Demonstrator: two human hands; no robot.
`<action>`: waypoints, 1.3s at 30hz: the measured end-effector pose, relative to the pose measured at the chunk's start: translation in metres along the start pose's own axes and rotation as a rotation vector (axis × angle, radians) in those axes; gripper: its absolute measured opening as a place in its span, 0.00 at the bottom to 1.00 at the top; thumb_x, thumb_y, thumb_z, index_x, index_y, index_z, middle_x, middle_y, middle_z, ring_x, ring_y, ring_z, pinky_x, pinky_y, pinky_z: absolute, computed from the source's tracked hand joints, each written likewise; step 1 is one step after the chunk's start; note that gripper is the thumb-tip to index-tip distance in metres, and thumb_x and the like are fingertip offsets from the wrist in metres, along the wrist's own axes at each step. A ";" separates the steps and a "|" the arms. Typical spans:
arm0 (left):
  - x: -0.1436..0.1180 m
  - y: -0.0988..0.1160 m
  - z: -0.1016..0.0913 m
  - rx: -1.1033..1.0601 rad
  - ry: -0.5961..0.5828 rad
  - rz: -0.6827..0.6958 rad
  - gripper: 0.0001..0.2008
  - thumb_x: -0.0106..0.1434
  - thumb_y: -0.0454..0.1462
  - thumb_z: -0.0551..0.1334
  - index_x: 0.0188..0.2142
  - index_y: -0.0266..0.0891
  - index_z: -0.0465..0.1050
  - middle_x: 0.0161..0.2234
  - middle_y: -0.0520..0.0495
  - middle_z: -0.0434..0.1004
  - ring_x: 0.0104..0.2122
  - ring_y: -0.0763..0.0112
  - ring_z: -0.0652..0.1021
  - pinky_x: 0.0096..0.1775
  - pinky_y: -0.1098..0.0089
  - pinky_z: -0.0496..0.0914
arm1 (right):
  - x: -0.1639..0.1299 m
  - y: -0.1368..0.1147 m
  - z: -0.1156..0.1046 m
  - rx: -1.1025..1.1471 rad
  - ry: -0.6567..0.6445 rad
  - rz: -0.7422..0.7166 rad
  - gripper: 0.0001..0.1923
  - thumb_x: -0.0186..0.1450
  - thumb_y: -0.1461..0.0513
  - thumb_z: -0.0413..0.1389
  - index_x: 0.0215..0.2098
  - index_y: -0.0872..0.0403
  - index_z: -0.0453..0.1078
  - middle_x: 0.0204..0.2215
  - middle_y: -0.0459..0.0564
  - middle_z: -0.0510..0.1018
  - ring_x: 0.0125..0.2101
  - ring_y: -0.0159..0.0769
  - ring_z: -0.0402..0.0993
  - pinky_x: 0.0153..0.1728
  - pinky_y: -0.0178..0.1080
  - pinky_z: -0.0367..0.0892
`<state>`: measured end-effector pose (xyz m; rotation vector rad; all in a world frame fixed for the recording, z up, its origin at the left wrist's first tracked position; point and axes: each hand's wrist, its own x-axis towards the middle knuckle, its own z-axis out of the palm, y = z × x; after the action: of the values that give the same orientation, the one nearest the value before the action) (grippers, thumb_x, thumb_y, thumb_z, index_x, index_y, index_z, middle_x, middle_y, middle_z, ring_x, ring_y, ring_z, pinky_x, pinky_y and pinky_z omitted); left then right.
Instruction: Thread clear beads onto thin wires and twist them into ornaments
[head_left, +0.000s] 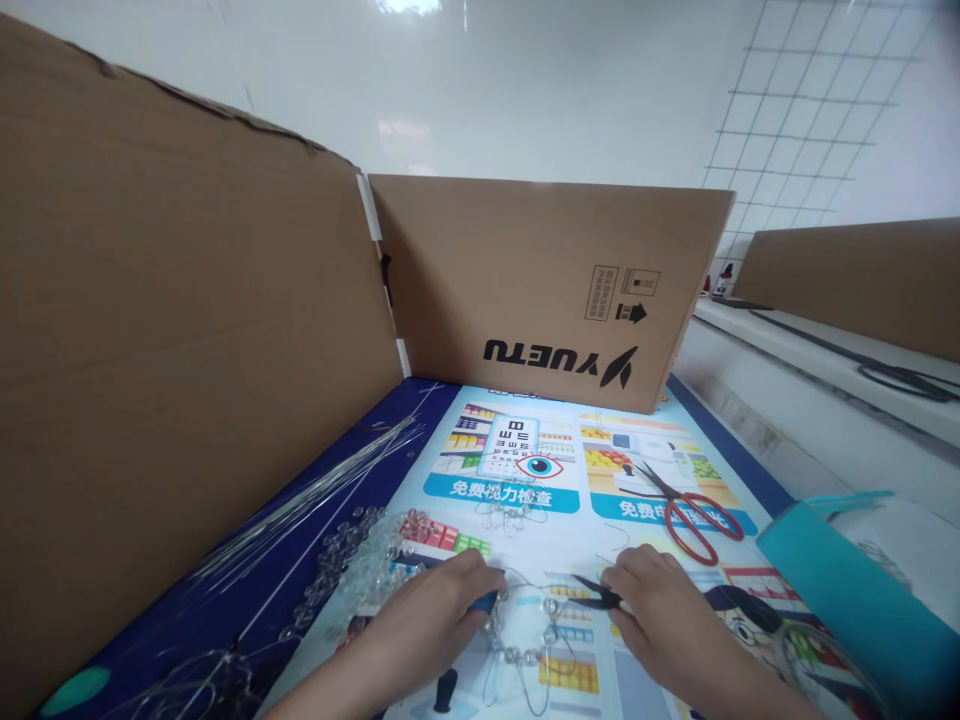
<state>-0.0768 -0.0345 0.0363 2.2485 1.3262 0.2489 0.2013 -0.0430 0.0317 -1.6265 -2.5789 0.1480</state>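
A beaded wire piece point(525, 640) lies on the mat point(637, 520) between my hands; its thin loops are hard to trace. My left hand point(442, 610) curls over a blue-handled tool point(484, 602), mostly hidden. My right hand point(652, 600) pinches small black pliers point(596, 592). One pair of red scissors point(694, 515) lies just beyond. Loose clear beads point(352, 555), too many to count, and wires point(322, 490) lie left, by the cardboard point(187, 350).

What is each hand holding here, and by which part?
The right hand holds small black pliers by the handle end, tips pointing left. The left hand grips a blue-handled tool by its handle, over the beaded wire.
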 end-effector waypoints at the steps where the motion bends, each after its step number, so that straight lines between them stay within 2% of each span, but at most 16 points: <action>1: 0.000 0.000 0.000 0.001 -0.001 0.001 0.18 0.58 0.32 0.54 0.46 0.48 0.69 0.43 0.47 0.71 0.41 0.63 0.73 0.44 0.67 0.65 | 0.000 0.001 0.000 -0.014 0.002 0.010 0.06 0.59 0.65 0.50 0.34 0.52 0.68 0.35 0.51 0.69 0.38 0.43 0.62 0.38 0.43 0.55; 7: 0.003 0.000 0.004 0.026 0.011 0.016 0.18 0.59 0.31 0.53 0.46 0.48 0.69 0.42 0.47 0.70 0.41 0.64 0.73 0.43 0.69 0.65 | -0.003 0.005 -0.004 -0.009 0.019 0.043 0.07 0.59 0.65 0.51 0.36 0.53 0.69 0.35 0.52 0.70 0.39 0.43 0.61 0.41 0.44 0.55; 13: 0.005 0.000 0.010 0.052 0.035 0.034 0.18 0.60 0.30 0.52 0.46 0.48 0.68 0.41 0.48 0.70 0.41 0.64 0.73 0.43 0.69 0.65 | 0.006 -0.017 -0.011 0.204 0.033 -0.060 0.08 0.60 0.60 0.55 0.38 0.50 0.69 0.37 0.47 0.70 0.40 0.39 0.62 0.42 0.41 0.54; 17: 0.006 0.000 0.012 0.064 0.047 0.040 0.18 0.60 0.29 0.52 0.46 0.48 0.68 0.41 0.48 0.70 0.40 0.65 0.73 0.43 0.69 0.65 | 0.016 -0.031 -0.003 0.229 0.018 -0.111 0.10 0.57 0.59 0.58 0.39 0.48 0.69 0.36 0.45 0.71 0.40 0.38 0.62 0.43 0.40 0.53; 19: 0.007 0.001 0.012 0.069 0.045 0.036 0.17 0.60 0.30 0.52 0.46 0.48 0.68 0.41 0.48 0.70 0.40 0.65 0.73 0.43 0.69 0.66 | 0.020 -0.033 0.002 0.218 0.004 -0.118 0.08 0.58 0.59 0.58 0.37 0.49 0.70 0.35 0.45 0.71 0.40 0.37 0.62 0.42 0.40 0.53; 31: 0.010 0.002 0.015 0.099 0.042 -0.002 0.15 0.61 0.31 0.52 0.44 0.47 0.69 0.39 0.48 0.70 0.39 0.65 0.73 0.43 0.71 0.65 | 0.026 -0.028 0.018 0.258 0.053 -0.087 0.05 0.59 0.60 0.57 0.34 0.49 0.71 0.33 0.45 0.71 0.39 0.36 0.63 0.41 0.38 0.54; 39: 0.010 0.003 0.015 0.102 0.029 0.000 0.12 0.62 0.32 0.51 0.40 0.45 0.70 0.37 0.48 0.71 0.37 0.66 0.74 0.39 0.72 0.65 | 0.022 -0.025 0.025 0.319 0.105 -0.108 0.07 0.58 0.63 0.56 0.37 0.50 0.70 0.35 0.46 0.70 0.39 0.37 0.62 0.42 0.40 0.54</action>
<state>-0.0635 -0.0323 0.0244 2.3368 1.3827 0.2186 0.1665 -0.0348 0.0102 -1.3437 -2.4068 0.4297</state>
